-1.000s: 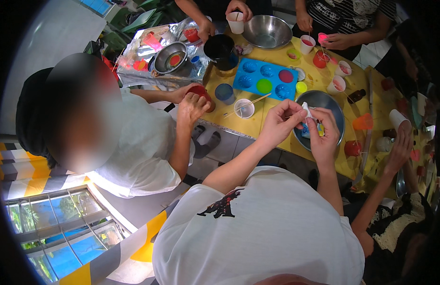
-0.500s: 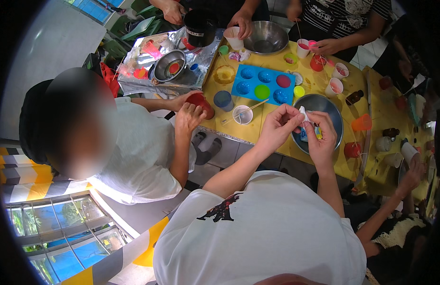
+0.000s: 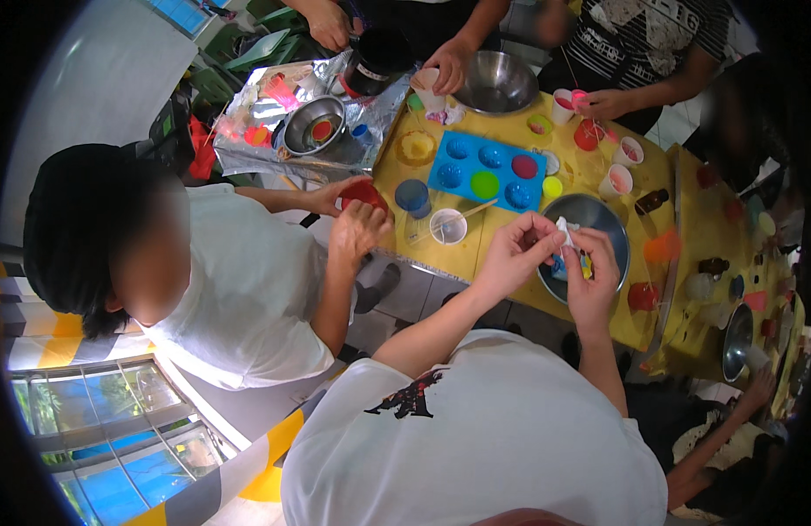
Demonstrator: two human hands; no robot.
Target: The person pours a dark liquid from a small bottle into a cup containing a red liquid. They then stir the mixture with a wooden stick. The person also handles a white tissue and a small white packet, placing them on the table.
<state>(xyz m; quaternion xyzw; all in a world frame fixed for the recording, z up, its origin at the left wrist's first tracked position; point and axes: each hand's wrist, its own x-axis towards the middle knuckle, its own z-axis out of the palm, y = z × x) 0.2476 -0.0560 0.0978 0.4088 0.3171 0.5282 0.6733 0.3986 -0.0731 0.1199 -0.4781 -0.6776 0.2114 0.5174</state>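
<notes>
The yellow table (image 3: 502,125) is spread below and ahead of the grips. Directly beneath them, a metal bowl (image 3: 602,215) is placed. Ahead and to the left of the grips, a blue mold (image 3: 471,167) is laid flat; of its six hollows, one is filled with green and one with dark red, while four appear unfilled. The left grip (image 3: 522,252) and the right grip (image 3: 593,270) are held close together. Left of both, a white cup (image 3: 448,228) is crossed by a thin stick (image 3: 482,208). A blue and yellow packet (image 3: 559,266), partly hidden, is held in the bowl below. Between the grips, a small white piece (image 3: 564,232) is clamped by both sets of fingertips above the bowl. It is not yet released; how much handling is left cannot be told.
</notes>
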